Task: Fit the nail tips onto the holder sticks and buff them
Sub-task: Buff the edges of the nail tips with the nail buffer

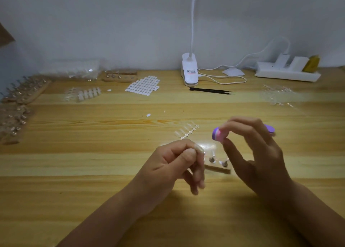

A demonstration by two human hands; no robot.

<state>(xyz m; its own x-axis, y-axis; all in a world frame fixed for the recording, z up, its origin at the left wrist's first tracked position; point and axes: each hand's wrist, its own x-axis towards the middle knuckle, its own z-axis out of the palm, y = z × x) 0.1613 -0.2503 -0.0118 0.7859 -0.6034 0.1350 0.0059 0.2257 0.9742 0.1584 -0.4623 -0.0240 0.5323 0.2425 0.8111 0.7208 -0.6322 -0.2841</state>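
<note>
Between our hands, just below frame centre, one wooden block (218, 169) stands on the desk (93, 172), and we count two holder sticks (211, 158) in it. Our left hand (177, 164) pinches what seems to be one nail tip (198, 149), blurred. Our right hand (257, 153) curls round one purple buffer (219, 133). One strip of nail tips (187, 131) lies just above the block. Upper left, one clear bag (82, 70) holds clear tips.
</note>
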